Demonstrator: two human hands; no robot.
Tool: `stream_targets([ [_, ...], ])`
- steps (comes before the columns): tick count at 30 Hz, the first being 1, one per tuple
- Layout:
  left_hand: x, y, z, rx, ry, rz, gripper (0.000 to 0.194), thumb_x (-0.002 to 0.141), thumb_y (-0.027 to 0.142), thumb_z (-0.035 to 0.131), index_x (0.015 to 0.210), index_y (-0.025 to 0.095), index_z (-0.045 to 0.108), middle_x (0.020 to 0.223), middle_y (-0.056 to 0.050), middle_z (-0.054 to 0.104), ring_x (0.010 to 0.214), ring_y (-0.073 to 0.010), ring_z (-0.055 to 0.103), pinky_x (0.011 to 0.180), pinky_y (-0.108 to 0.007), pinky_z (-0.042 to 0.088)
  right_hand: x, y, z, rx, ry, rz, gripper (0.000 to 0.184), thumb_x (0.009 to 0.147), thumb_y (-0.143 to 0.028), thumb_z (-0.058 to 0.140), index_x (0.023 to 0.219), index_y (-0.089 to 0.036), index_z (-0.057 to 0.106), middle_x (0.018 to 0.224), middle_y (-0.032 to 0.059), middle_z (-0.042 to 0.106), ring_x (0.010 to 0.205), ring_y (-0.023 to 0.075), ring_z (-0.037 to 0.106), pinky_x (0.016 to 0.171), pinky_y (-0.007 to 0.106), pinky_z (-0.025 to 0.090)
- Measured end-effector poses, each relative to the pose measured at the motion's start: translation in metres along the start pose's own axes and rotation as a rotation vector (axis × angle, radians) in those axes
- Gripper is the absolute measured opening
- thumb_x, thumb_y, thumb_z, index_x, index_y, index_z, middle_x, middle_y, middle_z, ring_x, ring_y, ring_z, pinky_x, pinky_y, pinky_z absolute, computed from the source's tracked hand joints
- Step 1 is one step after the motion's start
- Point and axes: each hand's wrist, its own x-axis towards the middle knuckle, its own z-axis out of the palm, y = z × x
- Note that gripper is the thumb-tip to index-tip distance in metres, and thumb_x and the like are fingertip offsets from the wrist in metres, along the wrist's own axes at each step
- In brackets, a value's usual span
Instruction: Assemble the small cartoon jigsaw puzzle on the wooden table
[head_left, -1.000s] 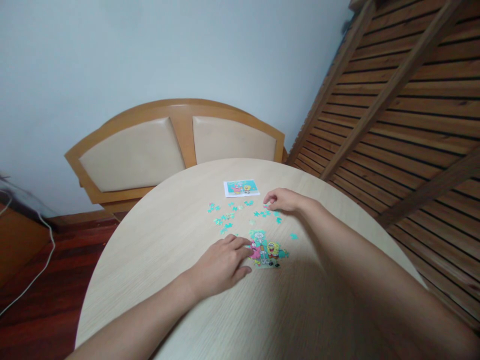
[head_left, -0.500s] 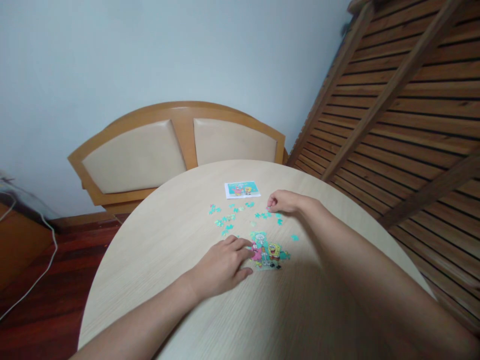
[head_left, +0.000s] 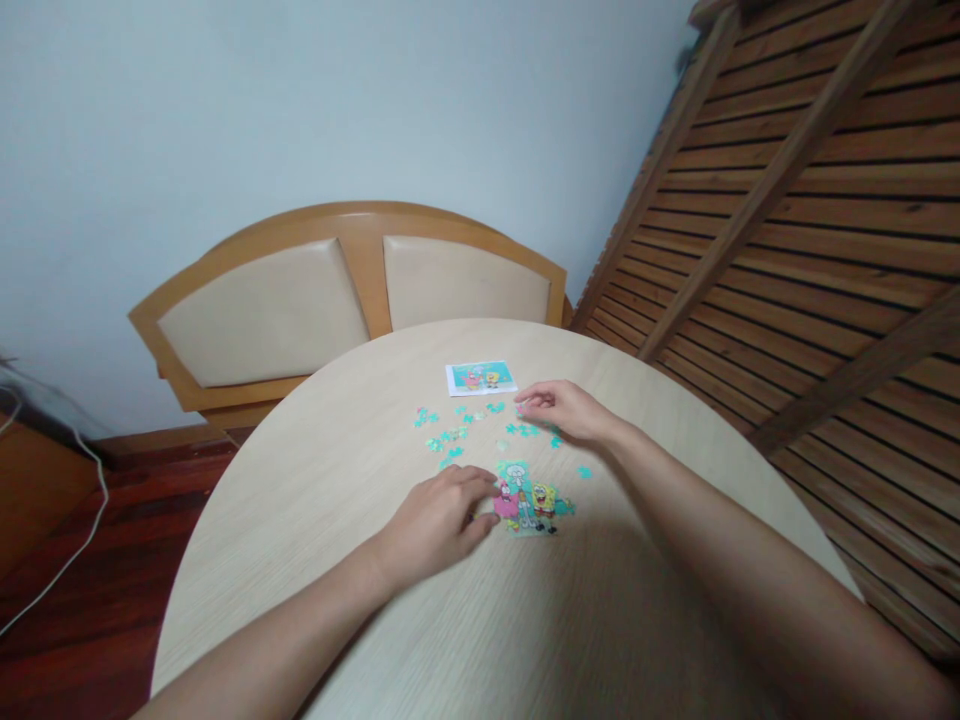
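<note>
A partly joined jigsaw puzzle (head_left: 525,500) with cartoon figures lies flat on the round table. At its left edge is my left hand (head_left: 444,520), fingers apart and slightly bent, the fingertips beside the pink figure; it grips nothing. Farther off, my right hand (head_left: 561,408) reaches in from the right with its fingers loosely extended. A small pink-and-teal puzzle piece (head_left: 523,409) shows right at those fingertips, apparently on the table. Several loose teal pieces (head_left: 454,435) are scattered left of my right hand, and one stray piece (head_left: 584,472) lies right of the joined part.
A picture card (head_left: 481,377) with the same cartoon figures lies beyond the loose pieces. The round pale wood table (head_left: 315,480) stands by a padded headboard (head_left: 375,270) at the wall. Wooden slats (head_left: 810,200) lean on the right. A white cable (head_left: 97,500) hangs at left.
My right hand has moved slightly left, and its fingers have loosened from a pinch, with the pink piece now by the fingertips. My left hand stays by the puzzle. The view shifts a little.
</note>
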Motion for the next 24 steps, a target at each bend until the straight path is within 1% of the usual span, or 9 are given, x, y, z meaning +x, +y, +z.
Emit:
stream_targets([
  [2,0.003,-0.003,0.004,-0.128,0.101,-0.148,0.025,0.095,0.029,0.057,0.116,0.021,0.067,0.111,-0.006,0.072,0.101,-0.0224,0.066,0.092,-0.037,0.052,-0.016,-0.009,0.016,0.204,0.044,-0.051,0.031,0.079,-0.035,0.071,0.101,-0.014,0.072,0.089,0.0088,0.075,0.080,0.0180,0.068,0.076,0.030,0.052],
  [4,0.006,-0.006,0.009,-0.300,0.199,-0.251,0.025,0.096,0.033,0.055,0.114,0.019,0.067,0.102,-0.007,0.073,0.090,-0.0198,0.067,0.082,-0.033,0.054,-0.034,-0.018,0.034,0.326,0.058,-0.039,0.032,0.077,-0.039,0.074,0.099,-0.015,0.072,0.088,0.0081,0.075,0.081,0.0187,0.069,0.077,0.032,0.053],
  [7,0.010,-0.007,0.014,-0.530,0.284,-0.296,0.030,0.094,0.039,0.057,0.110,0.015,0.067,0.095,-0.008,0.073,0.080,-0.0165,0.065,0.070,-0.027,0.052,-0.059,-0.031,0.059,0.483,0.042,0.068,0.037,0.074,-0.045,0.077,0.095,-0.016,0.071,0.082,0.0068,0.076,0.075,0.0188,0.070,0.070,0.031,0.054],
  [10,0.011,-0.005,0.016,-0.622,0.282,-0.324,0.032,0.090,0.041,0.059,0.101,0.013,0.069,0.084,-0.006,0.071,0.070,-0.0143,0.060,0.062,-0.024,0.047,-0.074,-0.038,0.076,0.544,0.062,0.121,0.041,0.071,-0.052,0.079,0.090,-0.016,0.070,0.077,0.0059,0.076,0.069,0.0194,0.070,0.064,0.030,0.054],
  [12,0.010,-0.002,0.016,-0.636,0.272,-0.327,0.032,0.089,0.042,0.059,0.095,0.013,0.071,0.079,-0.005,0.069,0.066,-0.0132,0.057,0.060,-0.023,0.044,-0.079,-0.040,0.081,0.556,0.079,0.137,0.041,0.071,-0.054,0.078,0.088,-0.017,0.069,0.075,0.0055,0.076,0.067,0.0195,0.070,0.061,0.030,0.054],
  [15,0.010,0.000,0.014,-0.638,0.243,-0.337,0.032,0.087,0.042,0.059,0.088,0.013,0.071,0.070,-0.003,0.064,0.060,-0.0117,0.052,0.057,-0.022,0.040,-0.082,-0.042,0.083,0.518,0.077,0.135,0.037,0.072,-0.051,0.078,0.084,-0.017,0.069,0.074,0.0050,0.076,0.069,0.0196,0.071,0.060,0.028,0.053],
  [18,0.010,0.001,0.013,-0.635,0.217,-0.362,0.030,0.087,0.040,0.058,0.086,0.013,0.071,0.066,-0.001,0.060,0.057,-0.0112,0.049,0.053,-0.021,0.037,-0.084,-0.042,0.082,0.480,0.063,0.122,0.031,0.075,-0.047,0.075,0.083,-0.018,0.067,0.075,0.0047,0.076,0.071,0.0192,0.071,0.062,0.028,0.053],
  [21,0.009,0.000,0.014,-0.602,0.200,-0.357,0.028,0.088,0.038,0.056,0.086,0.014,0.070,0.064,0.000,0.056,0.057,-0.0113,0.049,0.052,-0.021,0.037,-0.087,-0.039,0.082,0.416,0.051,0.104,0.024,0.080,-0.041,0.071,0.085,-0.017,0.068,0.078,0.0049,0.077,0.072,0.0191,0.071,0.064,0.028,0.052],
  [24,0.009,-0.003,0.016,-0.555,0.181,-0.329,0.026,0.091,0.036,0.054,0.086,0.015,0.068,0.065,0.001,0.056,0.057,-0.0117,0.049,0.053,-0.021,0.037,-0.088,-0.034,0.081,0.296,0.044,0.036,0.017,0.084,-0.034,0.067,0.088,-0.018,0.072,0.082,0.0045,0.078,0.075,0.0194,0.072,0.068,0.029,0.053],
])
